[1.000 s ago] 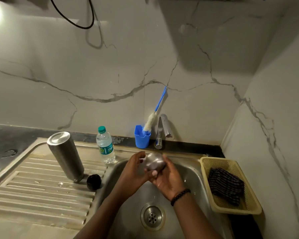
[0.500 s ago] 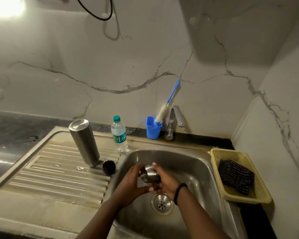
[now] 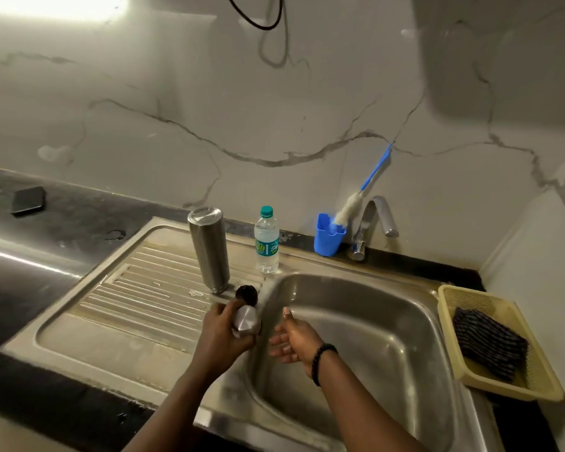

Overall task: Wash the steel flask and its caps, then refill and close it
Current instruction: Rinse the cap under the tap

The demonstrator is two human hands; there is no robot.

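The steel flask [image 3: 208,249] stands upside down on the ribbed drainboard [image 3: 137,295], left of the basin. A small black inner cap [image 3: 247,295] lies at its foot. My left hand [image 3: 224,337] grips the rounded steel cap [image 3: 246,322] at the left rim of the sink basin [image 3: 372,337], just in front of the black cap. My right hand [image 3: 294,337] hovers over the basin beside it with straight fingers, holding nothing. A plastic water bottle [image 3: 267,241] with a green lid stands behind the basin's left corner.
A blue cup [image 3: 327,236] with a bottle brush [image 3: 362,194] sits next to the tap [image 3: 371,223] at the back. A yellow basket [image 3: 509,344] with a dark checked cloth stands right of the sink. A dark phone [image 3: 28,200] lies on the far left counter.
Both hands held the steel cap over the basin before. Now my left hand alone has carried it left to the basin rim, and my right hand has let go and opened.
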